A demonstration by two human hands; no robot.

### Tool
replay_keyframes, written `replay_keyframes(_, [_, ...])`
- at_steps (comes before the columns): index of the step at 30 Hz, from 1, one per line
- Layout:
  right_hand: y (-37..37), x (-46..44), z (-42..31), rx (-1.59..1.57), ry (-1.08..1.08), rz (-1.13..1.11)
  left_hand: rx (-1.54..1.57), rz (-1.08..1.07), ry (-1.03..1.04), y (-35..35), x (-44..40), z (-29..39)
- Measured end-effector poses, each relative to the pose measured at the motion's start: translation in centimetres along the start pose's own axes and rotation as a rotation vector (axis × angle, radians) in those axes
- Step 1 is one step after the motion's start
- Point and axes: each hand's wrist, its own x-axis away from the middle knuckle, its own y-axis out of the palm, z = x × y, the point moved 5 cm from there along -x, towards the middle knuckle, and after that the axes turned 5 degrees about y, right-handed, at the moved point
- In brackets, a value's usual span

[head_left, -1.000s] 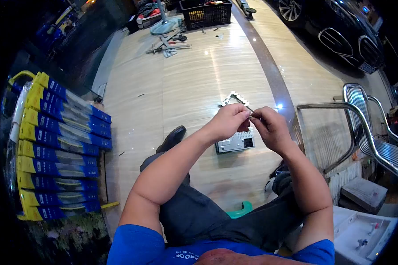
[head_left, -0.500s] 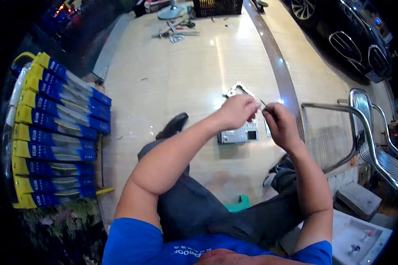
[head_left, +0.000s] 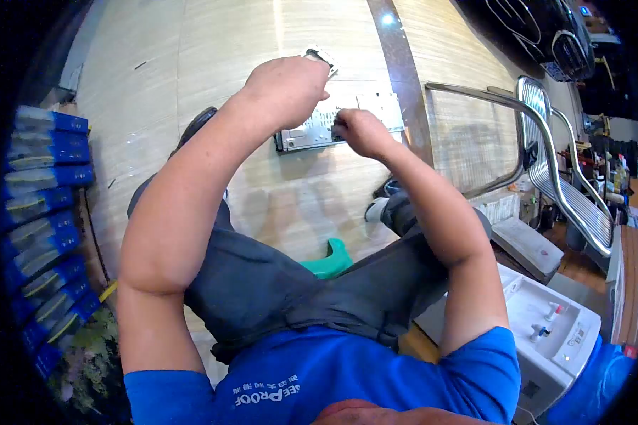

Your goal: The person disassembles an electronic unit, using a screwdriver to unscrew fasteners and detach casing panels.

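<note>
I sit low over a pale tiled floor, knees apart, both bare arms reaching forward. On the floor lies a flat silver metal unit (head_left: 305,134) with a slotted casing, and at its right end is a pale flat panel (head_left: 388,108); whether the two are joined I cannot tell. Beyond my left hand (head_left: 287,81) is a small light-coloured frame (head_left: 323,58), partly hidden, lying apart from the unit. So one piece is off by itself, while the casing rests on the floor with my hands at it. No fully opened casing shows, and the pictures do not settle how much is finished or remains.

My left hand is bent over the unit's far side, its back toward the view and its fingers curled under. I cannot tell how wide its grip is or whether it has hold of anything. My right hand (head_left: 365,133) comes in from the near right, fingers bunched and pointing left, tips at a dark patch on the casing. What they pinch, if anything, is hidden. The unit lies below and between my hands, with its left end reaching out past the left wrist.
</note>
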Motion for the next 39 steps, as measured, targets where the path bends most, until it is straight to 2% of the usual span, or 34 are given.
replay_keyframes(1, [1.5,-0.2,0.9,0.034,0.037,-0.074,-0.034,-0.098,0.000,0.3,0.1,0.0])
replay_keyframes(4, [4.5,-0.4,2.7,0.037,0.049,-0.114,-0.045,-0.165,-0.017,0.4,0.4,0.0])
replay_keyframes(7, [6.2,-0.7,3.8,0.025,0.075,-0.149,-0.040,-0.140,0.034,0.1,1.0,0.1])
replay_keyframes(25, [9.3,-3.4,4.8,0.226,0.137,-0.221,-0.062,-0.199,0.021,0.9,1.5,-0.7])
replay_keyframes(39, [9.7,-3.6,5.0,0.204,0.124,-0.172,-0.066,-0.226,0.026,1.0,1.4,-0.3])
